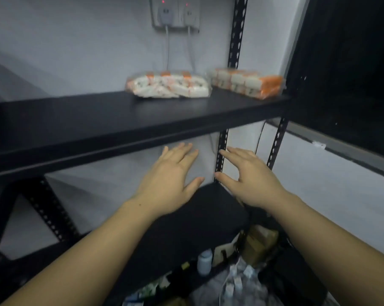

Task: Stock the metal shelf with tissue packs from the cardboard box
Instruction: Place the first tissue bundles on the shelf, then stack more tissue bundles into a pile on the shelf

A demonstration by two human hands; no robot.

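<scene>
Much of the lower right is hard to make out: under the lower board a dim heap of items is seen, among them a small white plastic bottle (204, 264), crumpled clear wrapping (237, 283) and a brownish cardboard-like shape (261, 241) that cannot be identified with certainty. The black metal shelf (120, 120) is cut off at the left edge, and its perforated black uprights (237, 34) are partly hidden behind the boards. The right side is taken up by a dark, nearly featureless panel (345, 62).

Two clear-wrapped packs of white-and-orange tissue packets are seen on the upper board toward its right end: the left tissue pack (169, 86) lies flat, and the right tissue pack (247, 83) lies just beside it at the back right corner, against an upright.

Both bare hands are held out below the upper board, over the lower board. The left hand (169, 184) is spread flat with the fingers straight and nothing held. The right hand (250, 180) has its fingers apart and relaxed, thumb extended, with nothing in its grip.

A pale grey wall stands behind the shelf, with a double wall socket (175, 14) at the top showing two red lights, and two grey cables (168, 47) hanging from it.
</scene>
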